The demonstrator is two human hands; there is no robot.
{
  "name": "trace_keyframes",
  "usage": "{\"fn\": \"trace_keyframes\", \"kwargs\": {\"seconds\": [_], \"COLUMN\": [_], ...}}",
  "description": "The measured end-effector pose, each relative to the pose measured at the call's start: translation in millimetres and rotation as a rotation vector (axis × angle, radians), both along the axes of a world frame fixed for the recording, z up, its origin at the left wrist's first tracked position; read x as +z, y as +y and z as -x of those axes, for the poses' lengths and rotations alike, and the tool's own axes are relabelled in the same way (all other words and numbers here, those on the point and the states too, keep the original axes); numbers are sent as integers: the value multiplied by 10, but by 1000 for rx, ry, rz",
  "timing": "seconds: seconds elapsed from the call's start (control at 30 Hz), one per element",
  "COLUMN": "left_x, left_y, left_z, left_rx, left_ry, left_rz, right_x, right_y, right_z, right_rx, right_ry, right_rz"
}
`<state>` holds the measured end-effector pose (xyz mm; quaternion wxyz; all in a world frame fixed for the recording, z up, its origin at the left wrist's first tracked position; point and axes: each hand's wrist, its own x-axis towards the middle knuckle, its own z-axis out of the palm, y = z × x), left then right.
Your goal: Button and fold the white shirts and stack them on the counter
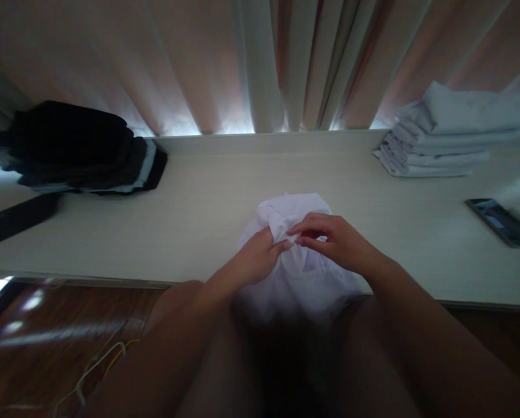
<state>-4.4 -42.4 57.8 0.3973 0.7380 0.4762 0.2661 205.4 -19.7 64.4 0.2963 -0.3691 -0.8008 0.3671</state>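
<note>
A crumpled white garment (321,284) lies partly on the pale bench top and drapes over its front edge towards my lap. Its exact kind is hard to make out. My left hand (262,255) is closed on a bunched part of the cloth, the thumb lying on top. From the other side my right hand (329,235) pinches the same gathered spot between thumb and fingertips. The two hands almost meet there, and whatever small detail is between the fingertips is too small to see.
A stack of folded dark clothes (76,151) stands at the left, beside a flat black object (20,219). Folded white clothes (451,136) are piled at the right, with a phone (501,222) nearer me. Curtains (216,64) hang behind the bench (190,215). Cables (96,367) lie on the wooden floor.
</note>
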Motion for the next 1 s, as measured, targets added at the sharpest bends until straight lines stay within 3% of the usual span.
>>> {"fn": "trace_keyframes", "kwargs": {"seconds": [0.27,0.43,1.0], "left_x": [8,51,15], "left_y": [24,13,-38], "left_z": [-10,-18,-68], "left_rx": [83,152,221], "left_ry": [-39,59,109], "left_rz": [148,164,-19], "right_x": [-20,-44,-98], "right_y": [15,34,39], "right_z": [-40,-44,-29], "right_rx": [-28,-53,-45], "right_ry": [-28,-57,64], "right_rz": [60,66,240]}}
